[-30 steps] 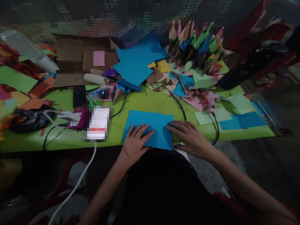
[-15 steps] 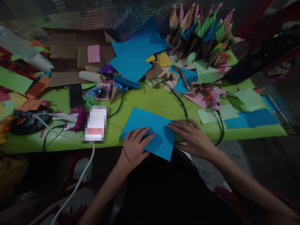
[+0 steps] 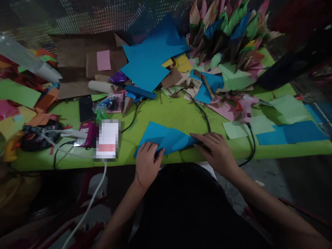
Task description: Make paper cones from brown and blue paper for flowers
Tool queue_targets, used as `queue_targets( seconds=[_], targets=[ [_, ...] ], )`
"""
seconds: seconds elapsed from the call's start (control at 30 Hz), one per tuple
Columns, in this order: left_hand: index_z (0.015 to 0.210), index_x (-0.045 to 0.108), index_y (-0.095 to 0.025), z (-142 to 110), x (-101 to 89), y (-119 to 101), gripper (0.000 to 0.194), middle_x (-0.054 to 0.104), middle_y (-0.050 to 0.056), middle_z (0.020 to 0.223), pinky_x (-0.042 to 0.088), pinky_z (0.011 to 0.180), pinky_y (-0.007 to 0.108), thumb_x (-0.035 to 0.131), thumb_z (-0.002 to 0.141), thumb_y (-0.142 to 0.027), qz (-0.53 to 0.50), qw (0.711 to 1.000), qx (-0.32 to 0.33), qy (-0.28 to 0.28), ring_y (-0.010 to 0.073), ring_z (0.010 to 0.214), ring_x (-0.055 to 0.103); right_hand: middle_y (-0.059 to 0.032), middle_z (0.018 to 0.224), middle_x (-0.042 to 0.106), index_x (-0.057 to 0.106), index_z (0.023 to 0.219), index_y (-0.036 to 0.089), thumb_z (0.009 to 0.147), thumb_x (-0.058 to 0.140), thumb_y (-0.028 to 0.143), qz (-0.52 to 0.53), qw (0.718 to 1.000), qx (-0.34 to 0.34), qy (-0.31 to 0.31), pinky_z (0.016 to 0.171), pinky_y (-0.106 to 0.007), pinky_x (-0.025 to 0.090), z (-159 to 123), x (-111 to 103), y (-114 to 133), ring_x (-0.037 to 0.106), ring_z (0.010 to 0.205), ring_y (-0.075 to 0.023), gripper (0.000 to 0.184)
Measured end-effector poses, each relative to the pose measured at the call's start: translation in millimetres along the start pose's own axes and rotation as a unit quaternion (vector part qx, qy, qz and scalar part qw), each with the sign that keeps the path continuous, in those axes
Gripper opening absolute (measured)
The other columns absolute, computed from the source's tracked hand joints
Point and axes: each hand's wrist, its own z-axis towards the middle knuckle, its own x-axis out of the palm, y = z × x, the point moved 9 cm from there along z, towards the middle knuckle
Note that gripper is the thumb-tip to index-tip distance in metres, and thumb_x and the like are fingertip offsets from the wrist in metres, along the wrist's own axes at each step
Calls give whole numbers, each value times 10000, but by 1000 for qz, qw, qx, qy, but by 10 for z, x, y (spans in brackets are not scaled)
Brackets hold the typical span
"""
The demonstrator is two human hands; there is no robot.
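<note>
Counter point(image 3: 171, 110) space in bright green spans our view from left to right, its near edge just in front of us. On its far left part lies brown paper point(image 3: 71, 65), and just to the right of that we see jagged blue paper point(image 3: 150, 58). A bunch of paper cones point(image 3: 240, 26) with pink, green, blue and cream tips stands at the far right, and a dark cylinder point(image 3: 285, 67) slants to the right of it. Our blue sheet point(image 3: 173, 140) lies at the near edge, around the middle, its near part raised and folded over toward the far side. Our right hand point(image 3: 218, 152) pinches the sheet's right end between fingertips and thumb. Our left hand point(image 3: 147, 166) is curled over the sheet's near left part, gripping it with bent fingers, the thumb by the fold. To the left of that hand we have a black plastic bag point(image 3: 43, 136), a pixelated pale device point(image 3: 107, 140) with a white cable and a purple box point(image 3: 86, 135) beside it, and a black phone point(image 3: 86, 109) beyond the box. On the right, a pink glue gun point(image 3: 247, 107) rests among paper scraps. Smallest are a pink square point(image 3: 103, 60) on the brown paper and a thin brown stick point(image 3: 204, 84) on blue scraps.
</note>
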Motion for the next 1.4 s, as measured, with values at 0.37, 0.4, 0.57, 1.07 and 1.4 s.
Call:
queue_targets(
  seconds=[0.37,0.4,0.57,1.07,1.4],
  targets=[
    [1400,590,-262,3,45,2,413,715,81,1052,458,837,395,510,1003,-340,20,999,-12,24,259,939,610,-87,1203,729,538,1462,275,996,547,213,-56,997,-43,-36,894,-411,480,-44,-79,160,661,1048,-261,471],
    [1389,605,-264,-2,48,0,405,709,78,1024,453,830,390,505,1005,-340,23,999,-9,28,256,928,605,-94,1282,704,515,1480,276,989,560,210,-62,996,-47,-36,942,-422,473,-55,-87,180,650,1120,-270,497],
    [1376,625,-257,-41,55,15,403,689,72,984,442,823,386,500,1002,-334,27,999,-5,28,250,912,581,-88,1456,619,256,1625,290,973,602,216,-79,993,-75,-33,1132,-445,363,-140,-81,325,537,1353,-276,741],
    [1388,621,-266,-119,12,15,395,678,76,981,457,808,384,490,1016,-294,14,1000,0,-10,235,892,578,-37,1411,665,576,1398,240,1000,550,230,-71,993,-97,18,1133,-425,310,-229,110,394,595,1294,-228,399],
    [1394,619,-267,-102,33,15,402,656,71,930,452,804,395,484,1016,-299,26,1000,9,-9,237,875,565,-35,1457,624,560,1423,240,1023,517,274,-82,993,-83,34,1103,-422,334,-288,65,445,578,1311,-225,405]
  ],
)
